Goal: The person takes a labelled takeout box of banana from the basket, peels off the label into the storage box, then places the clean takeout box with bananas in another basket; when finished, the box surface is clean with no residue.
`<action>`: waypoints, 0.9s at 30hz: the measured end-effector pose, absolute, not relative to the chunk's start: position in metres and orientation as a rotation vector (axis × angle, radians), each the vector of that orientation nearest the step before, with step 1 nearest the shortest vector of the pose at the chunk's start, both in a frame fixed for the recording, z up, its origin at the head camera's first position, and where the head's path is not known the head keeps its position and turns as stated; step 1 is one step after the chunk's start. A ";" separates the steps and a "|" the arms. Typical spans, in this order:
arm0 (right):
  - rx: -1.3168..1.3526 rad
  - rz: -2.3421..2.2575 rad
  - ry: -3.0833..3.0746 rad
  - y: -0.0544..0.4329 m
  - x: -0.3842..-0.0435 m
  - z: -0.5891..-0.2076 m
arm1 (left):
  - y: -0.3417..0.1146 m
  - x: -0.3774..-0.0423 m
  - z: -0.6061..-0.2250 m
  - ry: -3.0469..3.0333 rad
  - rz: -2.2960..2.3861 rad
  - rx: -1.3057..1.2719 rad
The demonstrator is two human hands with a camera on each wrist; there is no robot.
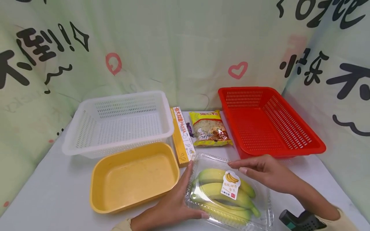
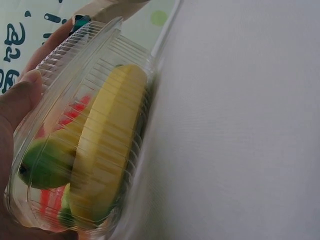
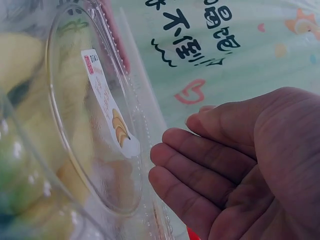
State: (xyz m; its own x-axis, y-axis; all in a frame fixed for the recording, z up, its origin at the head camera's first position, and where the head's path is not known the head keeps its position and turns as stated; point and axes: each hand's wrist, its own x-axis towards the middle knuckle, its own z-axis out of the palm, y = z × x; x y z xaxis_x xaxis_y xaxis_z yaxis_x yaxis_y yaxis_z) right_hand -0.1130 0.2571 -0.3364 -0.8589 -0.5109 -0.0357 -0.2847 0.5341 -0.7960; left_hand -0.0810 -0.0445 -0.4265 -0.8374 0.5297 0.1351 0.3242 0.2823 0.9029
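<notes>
clear box [image 1: 209,200] of bananas [image 1: 215,189]: just right of yellow tub [image 1: 133,181]. left hand [image 1: 176,199]: grip clamped across its left end, presumably to steady it. right hand [image 1: 266,171]: fingers loosely extended near far edge, contact unclear.

1. The right hand [image 3: 225,167], fingers loosely bent, sits at four o'clock.
2. A clear box [image 3: 120,182] of bananas [image 3: 75,120], with a white sticker [image 3: 106,100], fills nine o'clock.
3. Green cloth [image 3: 235,75] hangs at one o'clock.
</notes>
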 end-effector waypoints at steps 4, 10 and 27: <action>-0.693 -1.240 2.457 0.256 -0.114 -0.340 | -0.044 -0.081 -0.427 2.349 1.587 0.780; -0.712 -1.264 2.408 0.254 -0.116 -0.343 | -0.044 -0.080 -0.427 2.349 1.586 0.778; -0.660 -1.091 2.599 0.245 -0.119 -0.344 | -0.044 -0.082 -0.429 2.392 1.566 0.829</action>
